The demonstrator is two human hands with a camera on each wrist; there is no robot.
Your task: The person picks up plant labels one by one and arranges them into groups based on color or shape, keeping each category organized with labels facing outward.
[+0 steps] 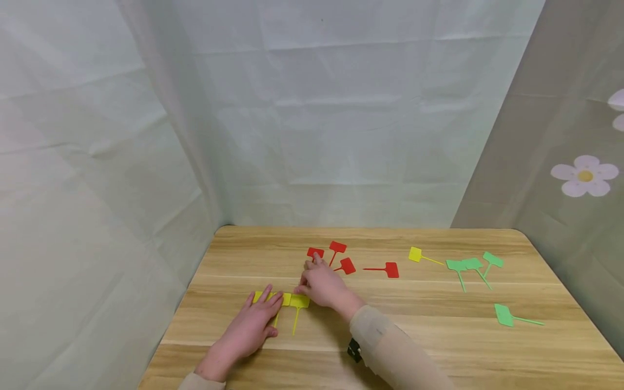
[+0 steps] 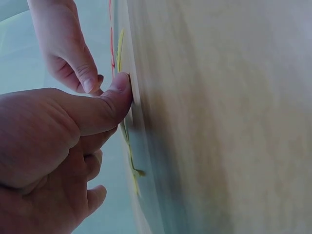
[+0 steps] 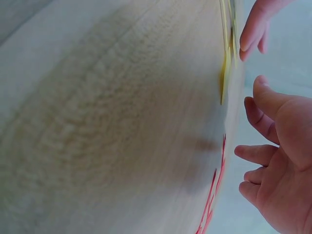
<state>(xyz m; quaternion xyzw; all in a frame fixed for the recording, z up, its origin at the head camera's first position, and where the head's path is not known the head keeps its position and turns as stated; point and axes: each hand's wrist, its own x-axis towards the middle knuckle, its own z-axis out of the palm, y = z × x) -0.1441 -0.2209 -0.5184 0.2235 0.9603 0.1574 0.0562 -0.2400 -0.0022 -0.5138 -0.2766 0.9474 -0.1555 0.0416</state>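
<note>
Yellow T-shaped plant labels lie side by side on the table at front left, the rightmost yellow label with its stem toward me. My left hand rests on the others with fingers spread, partly covering them. Between these and a loose group of red plant labels is my right hand, its forefinger reaching over the leftmost red label in the head view. In the right wrist view that hand has loosely bent fingers with nothing between them, close over the table.
Another red label lies apart, its stem pointing left. Farther right are a single yellow label and several green labels, one green label nearer the front. Pale cloth hangs behind the wooden table. A small black object shows under the right sleeve.
</note>
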